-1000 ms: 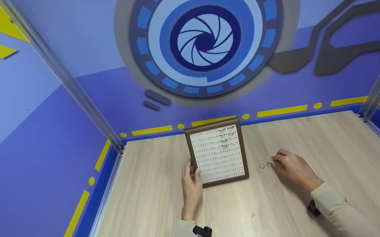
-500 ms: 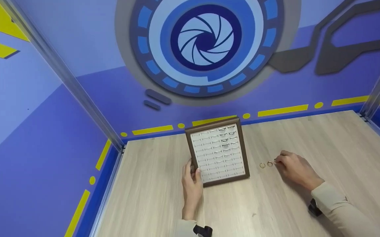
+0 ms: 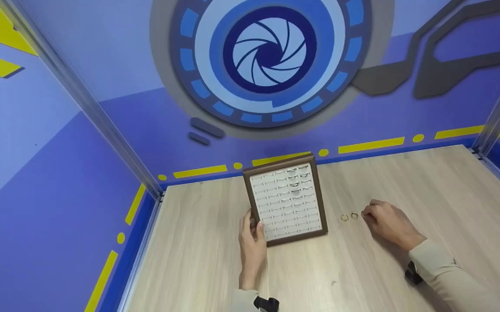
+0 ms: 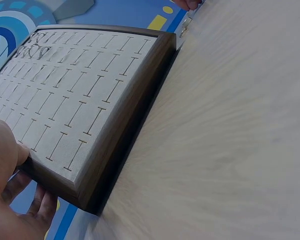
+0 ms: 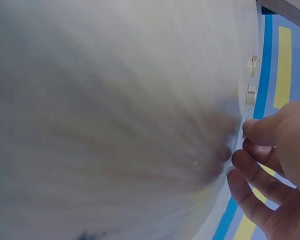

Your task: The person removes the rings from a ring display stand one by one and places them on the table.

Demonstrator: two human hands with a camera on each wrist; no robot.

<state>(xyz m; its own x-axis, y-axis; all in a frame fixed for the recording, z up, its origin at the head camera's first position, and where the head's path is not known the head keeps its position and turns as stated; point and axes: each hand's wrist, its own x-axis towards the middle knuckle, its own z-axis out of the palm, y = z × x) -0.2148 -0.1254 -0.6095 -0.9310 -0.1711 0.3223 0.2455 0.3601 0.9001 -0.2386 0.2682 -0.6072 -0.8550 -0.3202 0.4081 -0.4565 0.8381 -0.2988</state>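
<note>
My left hand (image 3: pixel 252 251) grips the lower left edge of a brown-framed ring display board (image 3: pixel 271 208), thumb on the front and fingers behind. The board leans upright, its white slotted pad (image 4: pixel 65 90) bearing several rings (image 3: pixel 295 185) toward the upper right. My right hand (image 3: pixel 391 223) is low over the table, thumb and index fingertips pinching a small ring (image 3: pixel 363 214), mostly hidden by them. Just left of those fingertips, a gold ring (image 3: pixel 354 215) and another gold ring (image 3: pixel 344 218) stand in a row. In the right wrist view the fingertips (image 5: pixel 247 127) are close to the tabletop.
The pale wood table (image 3: pixel 189 242) is bounded by a blue-purple printed back wall (image 3: pixel 124 125) and side panels with metal corner posts (image 3: pixel 98 125). The board's top edge stands close to the back wall.
My right hand has shifted slightly right and toward me, moving its ring away from the two gold rings. The left hand and the display board have stayed in place.
</note>
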